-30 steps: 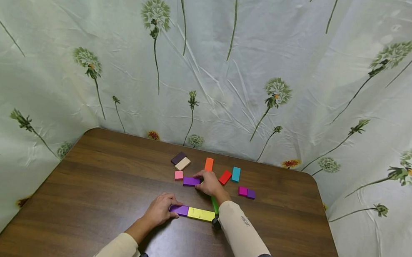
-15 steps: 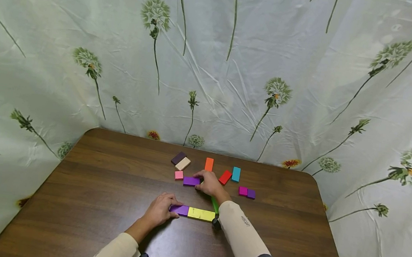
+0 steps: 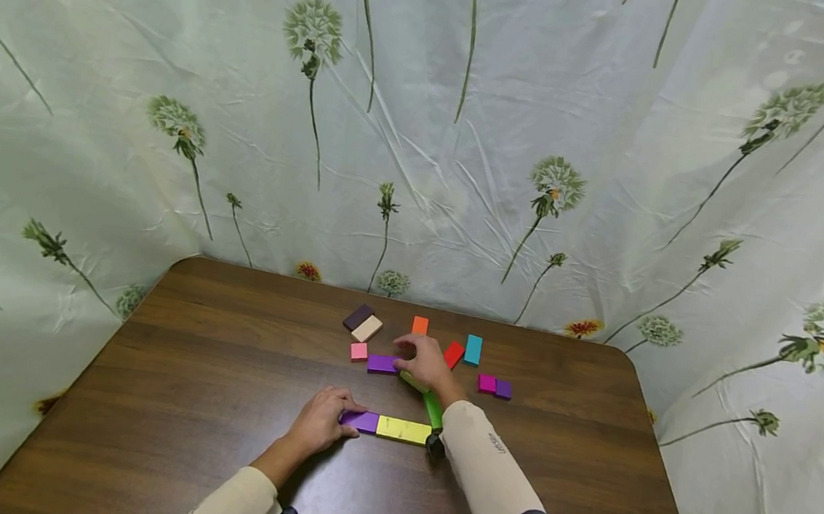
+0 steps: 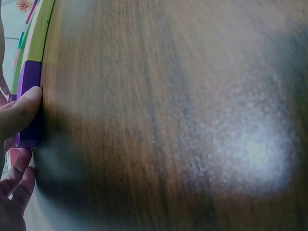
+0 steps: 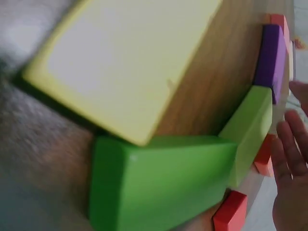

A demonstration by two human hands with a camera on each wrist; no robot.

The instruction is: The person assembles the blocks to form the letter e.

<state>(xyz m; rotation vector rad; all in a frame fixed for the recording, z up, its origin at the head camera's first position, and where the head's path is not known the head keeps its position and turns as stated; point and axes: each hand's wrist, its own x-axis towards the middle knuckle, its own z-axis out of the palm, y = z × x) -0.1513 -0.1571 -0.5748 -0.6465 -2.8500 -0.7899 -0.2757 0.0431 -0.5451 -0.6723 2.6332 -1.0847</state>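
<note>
- Head view: the left hand (image 3: 323, 417) pinches the near purple block (image 3: 360, 422) between thumb and fingers at the block's left end, on the brown counter (image 3: 222, 338).
- The yellow block (image 3: 404, 431) touches the right end of that purple block; the green block (image 3: 433, 410) runs away from the yellow one's right end.
- The right hand (image 3: 428, 365) is over the light green block (image 3: 411, 382), beside the far purple block (image 3: 381, 364); its thumb and fingers stand apart.
- Around it lie the pink block (image 3: 359, 352), the orange block (image 3: 420, 324), the red block (image 3: 454, 353) and the blue block (image 3: 473, 350).
- Left wrist view: the thumb presses the side of the near purple block, and the yellow block continues its line.
- Right wrist view: the right fingers are fairly straight and hold nothing; the light green block reaches from the green block to the far purple one.
</note>
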